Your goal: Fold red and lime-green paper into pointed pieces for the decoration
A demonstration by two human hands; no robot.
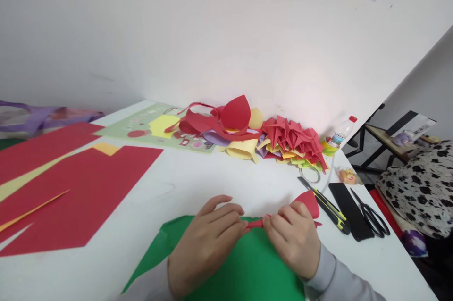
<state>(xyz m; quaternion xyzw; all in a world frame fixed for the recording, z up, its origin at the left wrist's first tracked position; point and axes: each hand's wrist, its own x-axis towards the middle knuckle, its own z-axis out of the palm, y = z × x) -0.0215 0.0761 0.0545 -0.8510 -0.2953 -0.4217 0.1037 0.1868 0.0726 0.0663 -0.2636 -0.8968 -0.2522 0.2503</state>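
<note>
Both hands work on a narrow red paper strip [255,223] above a sheet of green paper [244,268]. My left hand [212,239] pinches the strip's left end between thumb and fingertips. Around its right part, the fingers of my right hand [293,237] are closed. A rounded red paper piece [308,203] sticks out behind the right hand; whether it joins the strip is hidden. The green sheet lies on the white table under both hands, its left edge creased.
Red sheets [95,192] lie at left. Along the wall are red paper scraps [235,114], folded red paper stars [292,138] and a bottle [339,136]. A utility knife [329,209], a black case [350,211], scissors [371,216] and tape [310,175] lie right. A person [421,183] sits beyond.
</note>
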